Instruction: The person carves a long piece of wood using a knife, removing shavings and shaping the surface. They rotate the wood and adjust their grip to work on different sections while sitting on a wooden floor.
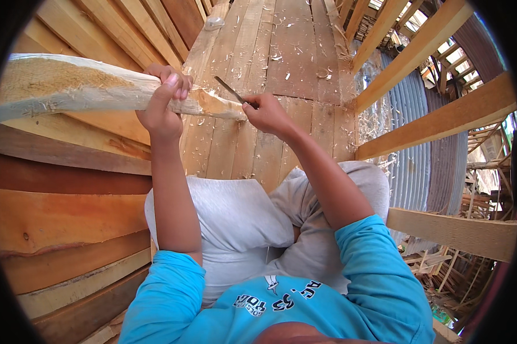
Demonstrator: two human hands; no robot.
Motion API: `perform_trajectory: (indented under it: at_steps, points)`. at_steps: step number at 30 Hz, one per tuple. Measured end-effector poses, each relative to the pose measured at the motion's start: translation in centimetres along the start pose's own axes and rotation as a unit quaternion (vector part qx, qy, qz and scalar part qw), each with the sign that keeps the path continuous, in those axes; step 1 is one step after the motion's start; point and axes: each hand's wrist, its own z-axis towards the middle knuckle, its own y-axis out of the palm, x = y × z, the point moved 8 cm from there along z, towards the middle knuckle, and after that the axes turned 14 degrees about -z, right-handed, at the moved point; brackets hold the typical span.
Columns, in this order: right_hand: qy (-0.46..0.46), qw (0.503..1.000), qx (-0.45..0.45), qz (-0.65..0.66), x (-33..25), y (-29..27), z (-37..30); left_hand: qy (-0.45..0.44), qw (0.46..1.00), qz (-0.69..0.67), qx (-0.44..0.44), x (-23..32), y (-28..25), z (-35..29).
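Shavings litter planks top centre; L hand clasps part-carved pole; R hand fingers closed on blade; tip w/ more to pare.

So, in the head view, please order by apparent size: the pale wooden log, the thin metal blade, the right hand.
1. Pale wooden log, though it is nearest the camera, which enlarges it.
2. Right hand.
3. Thin metal blade, only partly visible.

Pale tan wooden pole, turquoise shirt, grey shorts
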Motion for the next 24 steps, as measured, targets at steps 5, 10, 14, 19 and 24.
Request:
perform_trajectory:
  at_steps: [5, 10, 14, 19, 24]
  points:
    - [0.087, 0.995, -0.044, 0.030, 0.8, 1.4, 0.7, -0.024, 0.999, 0.036, -0.019, -0.5, 1.2, 0.4]
    - [0.204, 0.964, -0.149, 0.086, 2.0, 2.7, -0.5, -0.037, 0.990, -0.020, -0.137, -1.0, 2.0, 1.1]
    - [0.171, 0.971, -0.139, 0.094, 0.7, 2.0, 0.1, 0.167, 0.974, 0.147, -0.050, 1.0, 2.6, 1.2]
    - [0.263, 0.948, -0.169, 0.055, 3.4, 2.8, -0.4, 0.086, 0.987, 0.133, -0.014, 3.1, 3.3, 1.7]
    - [0.274, 0.914, -0.222, 0.200, 2.3, 4.1, -0.9, -0.010, 0.999, -0.030, -0.016, 3.0, 1.0, 1.6]
